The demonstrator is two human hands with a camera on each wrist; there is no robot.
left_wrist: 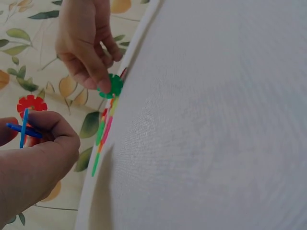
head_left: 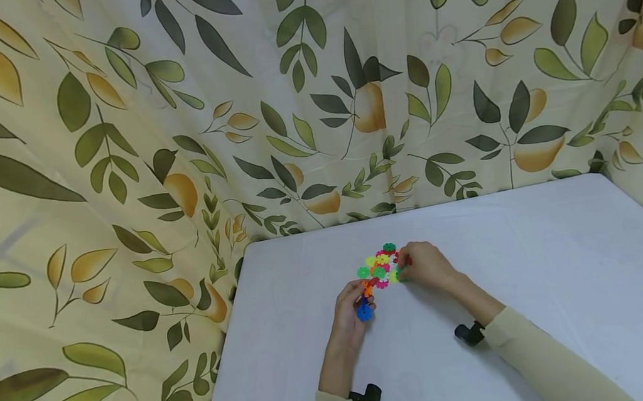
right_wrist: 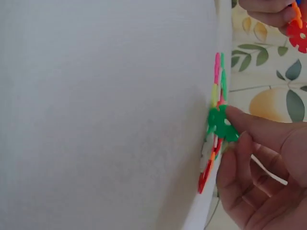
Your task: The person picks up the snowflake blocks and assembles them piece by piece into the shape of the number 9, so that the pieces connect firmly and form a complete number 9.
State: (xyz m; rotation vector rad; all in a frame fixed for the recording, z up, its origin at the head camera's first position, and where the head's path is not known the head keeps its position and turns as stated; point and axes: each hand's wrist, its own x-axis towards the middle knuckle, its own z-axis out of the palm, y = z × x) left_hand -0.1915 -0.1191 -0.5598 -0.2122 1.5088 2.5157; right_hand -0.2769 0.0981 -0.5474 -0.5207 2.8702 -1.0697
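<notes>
My left hand (head_left: 348, 311) grips a small chain of notched plastic discs, linked edge to edge. In the head view a blue disc (head_left: 364, 312) is at its near end and an orange disc (head_left: 367, 289) lies beyond it. A red disc (left_wrist: 32, 103) tops the chain in the left wrist view. Between thumb and forefinger my right hand (head_left: 425, 263) pinches a green disc (right_wrist: 223, 123), held upright at the edge of the pile. That pile of flat discs (head_left: 381, 259) is yellow, green, pink, red, orange and white, and lies beyond the left hand.
A white cloth covers the table (head_left: 530, 259). Behind it and at the left hangs a leaf-print curtain (head_left: 275, 185). Each wrist wears a black camera, one at the left wrist (head_left: 366, 398) and one at the right wrist (head_left: 470, 333).
</notes>
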